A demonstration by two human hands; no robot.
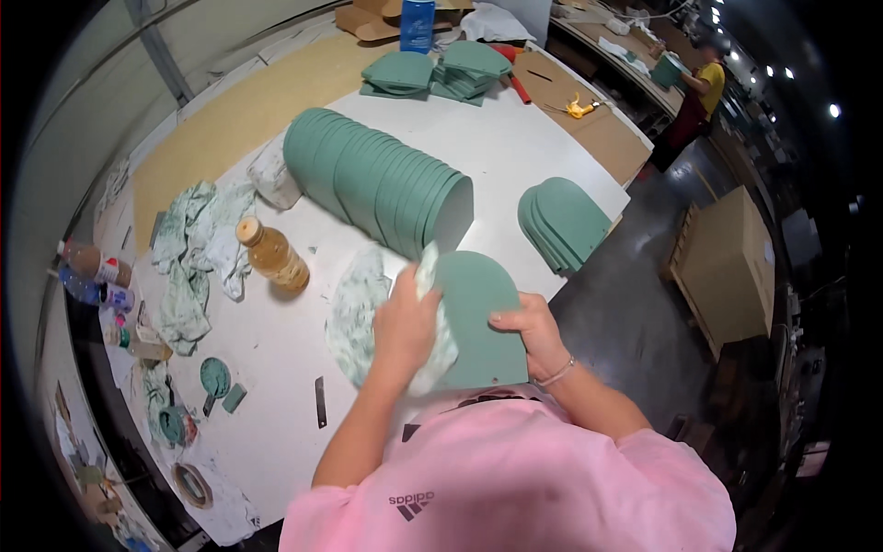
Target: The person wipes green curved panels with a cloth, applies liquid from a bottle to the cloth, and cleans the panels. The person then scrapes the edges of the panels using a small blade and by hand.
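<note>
A flat green panel (480, 317) with one rounded end is held up in front of me, its straight edge toward my body. My right hand (536, 331) grips it at the right edge, thumb on its face. With my left hand (407, 317) I clutch a white cloth (354, 313) stained green, pressed against the panel's left edge. Just beyond stands a long row of matching panels (372, 175), leaning one on another. A smaller fanned stack of green panels (563, 221) lies at the table's right edge.
A brown bottle (274, 258) stands left of the row, near crumpled rags (189, 258). Green filler in a round lid (214, 377) and a metal strip (321, 402) lie nearer. More panel stacks (397, 74) and a yellow-handled tool (579, 107) are at the back. Another person (704, 92) stands far right.
</note>
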